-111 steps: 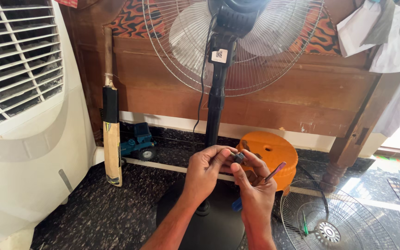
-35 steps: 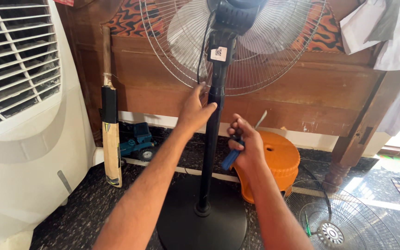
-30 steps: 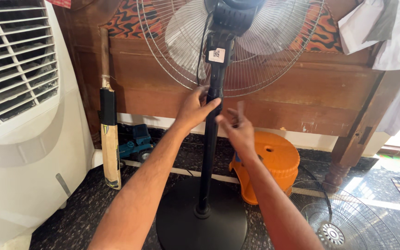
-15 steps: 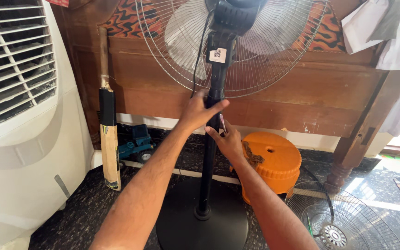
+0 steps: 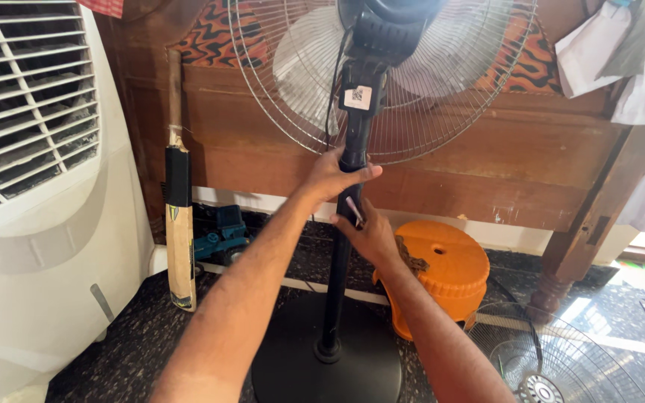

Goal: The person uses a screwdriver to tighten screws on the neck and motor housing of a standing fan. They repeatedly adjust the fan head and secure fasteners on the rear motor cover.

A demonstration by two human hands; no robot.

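A black pedestal fan stands in front of me on a round black base (image 5: 293,373), its pole (image 5: 335,283) rising to the motor housing and wire guard (image 5: 412,97). My left hand (image 5: 334,175) is wrapped around the pole just below the housing. My right hand (image 5: 367,235) is at the pole right beneath the left, holding a thin tool (image 5: 354,210) with a purple-pink handle against the pole. What the tool's tip touches is hidden by my fingers.
A white air cooler (image 5: 31,194) stands at the left. A cricket bat (image 5: 179,224) leans on the wooden bed frame (image 5: 502,172) behind the fan, beside a small blue toy vehicle (image 5: 222,231). An orange plastic stool (image 5: 446,272) is right of the pole; a loose fan guard (image 5: 554,358) lies at lower right.
Both hands rose from low in front of the stool to the fan pole. The left hand gripped the pole; the right hand brought the thin tool in just under it.
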